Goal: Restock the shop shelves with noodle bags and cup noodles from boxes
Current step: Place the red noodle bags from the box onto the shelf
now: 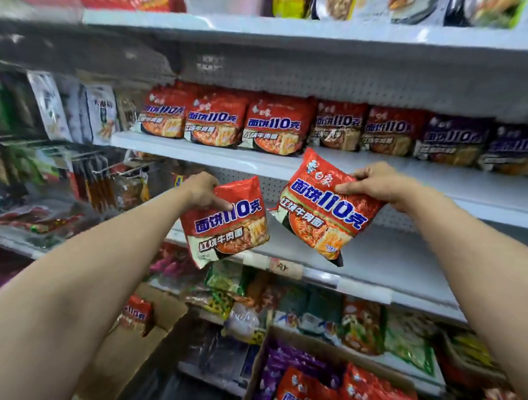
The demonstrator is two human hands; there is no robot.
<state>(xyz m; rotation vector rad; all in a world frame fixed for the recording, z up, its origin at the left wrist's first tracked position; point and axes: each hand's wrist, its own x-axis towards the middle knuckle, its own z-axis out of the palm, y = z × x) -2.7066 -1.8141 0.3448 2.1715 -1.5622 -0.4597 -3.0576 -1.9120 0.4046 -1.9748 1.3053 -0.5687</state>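
The left hand pinches a red beef noodle bag by its upper edge, thumb on the front and fingers behind. The right hand grips a second red bag the same way, tilted so one corner hangs down. Both bags are in the air, apart from each other. Above the hands a row of matching red bags stands on an upper shelf, with purple bags further along past the right hand. Just behind and below the right hand's bag is a bare shelf. Under the right arm an open cardboard box holds more bags.

The risk lies in the grip. Glossy film held only at the rim could slide out of the fingers, more so on the tilted bag. A bag pushed in among the upper row may tip its neighbours forward off the shelf lip. One drifting too far right would land among the purple flavour.
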